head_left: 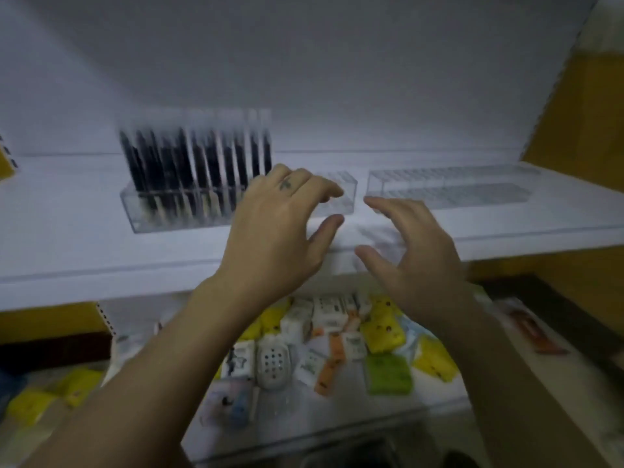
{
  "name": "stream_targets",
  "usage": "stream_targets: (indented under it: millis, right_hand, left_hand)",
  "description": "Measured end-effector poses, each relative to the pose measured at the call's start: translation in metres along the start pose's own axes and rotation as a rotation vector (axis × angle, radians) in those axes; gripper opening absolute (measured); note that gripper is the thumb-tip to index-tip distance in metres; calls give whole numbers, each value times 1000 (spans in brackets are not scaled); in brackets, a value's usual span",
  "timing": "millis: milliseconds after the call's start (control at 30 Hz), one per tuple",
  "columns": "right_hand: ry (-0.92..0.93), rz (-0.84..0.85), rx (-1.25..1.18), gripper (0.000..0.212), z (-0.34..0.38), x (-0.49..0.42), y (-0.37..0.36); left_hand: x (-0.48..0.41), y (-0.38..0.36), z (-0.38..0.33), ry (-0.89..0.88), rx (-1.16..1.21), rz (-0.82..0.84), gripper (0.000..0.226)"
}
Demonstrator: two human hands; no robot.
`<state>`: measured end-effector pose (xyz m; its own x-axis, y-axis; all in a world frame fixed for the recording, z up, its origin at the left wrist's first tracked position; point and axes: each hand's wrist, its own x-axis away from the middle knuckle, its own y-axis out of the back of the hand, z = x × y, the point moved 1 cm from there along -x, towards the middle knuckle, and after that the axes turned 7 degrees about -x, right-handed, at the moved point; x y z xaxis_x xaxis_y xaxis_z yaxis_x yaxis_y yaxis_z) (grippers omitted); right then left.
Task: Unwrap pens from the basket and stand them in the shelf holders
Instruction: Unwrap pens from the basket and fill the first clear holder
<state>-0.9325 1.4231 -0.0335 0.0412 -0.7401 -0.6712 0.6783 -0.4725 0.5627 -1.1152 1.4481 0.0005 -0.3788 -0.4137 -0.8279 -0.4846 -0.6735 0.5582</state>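
At the centre of the frame we are holding our fingers (pixel 326 190) apart and lightly bent, gripping nothing, with the left hand (pixel 277 228) just beside the right hand (pixel 415 251). Blurred dark pens (pixel 196 163) are standing in the clear holder (pixel 175 216) at upper left. We are judging them light, stiff and slippery, best pinched at mid-barrel. An empty holder (pixel 449 187) is waiting on the white shelf (pixel 67 251), with a yellow wall (pixel 580 113) at right.
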Motion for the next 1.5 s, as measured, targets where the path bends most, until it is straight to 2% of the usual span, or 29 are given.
stream_targets:
  millis: [133,233,367,567,667,767,833,900,1000,1100,1200,1300,1400,1500]
  right_hand:
    - [-78,-78,21,50,-29,48,10]
    - [-167,-36,36,47,-54,88,5]
    - [-437,164,49,52,-92,144,-19]
    - [-674,385,50,54,-142,232,-53]
    - [-838,528,30,51,-164,270,-71]
    - [-866,724,17,58,-182,296,-97]
    - [-919,826,27,65,-189,305,-110]
    - [-952,934,62,61,-198,312,-118]
    - [-983,1131,118,51,-216,321,-131]
    - [-1040,1246,222,35,-238,335,-147]
    - [-986,1440,185,32,-252,363,-173]
    - [-916,1445,60,27,-252,379,-200]
    - [-927,1398,-18,25,-242,386,-221]
    - [-984,1427,-18,18,-238,404,-225]
  left_hand:
    - [29,-34,-44,27,216,107,22]
    - [69,-77,-71,123,374,293,29]
    - [134,-130,-97,264,438,569,37]
    - [234,-173,-112,412,447,871,45]
    - [286,-190,-111,513,435,1064,40]
    - [329,-214,-113,551,395,1252,31]
    - [345,-222,-115,589,385,1316,40]
    - [350,-223,-117,641,395,1376,47]
    - [368,-236,-120,730,421,1468,45]
    - [379,-246,-125,805,468,1534,39]
    - [382,-251,-130,858,523,1572,29]
    - [382,-260,-131,894,511,1614,12]
    - [387,-269,-126,976,483,1683,24]
    - [393,-278,-128,1132,507,1710,18]
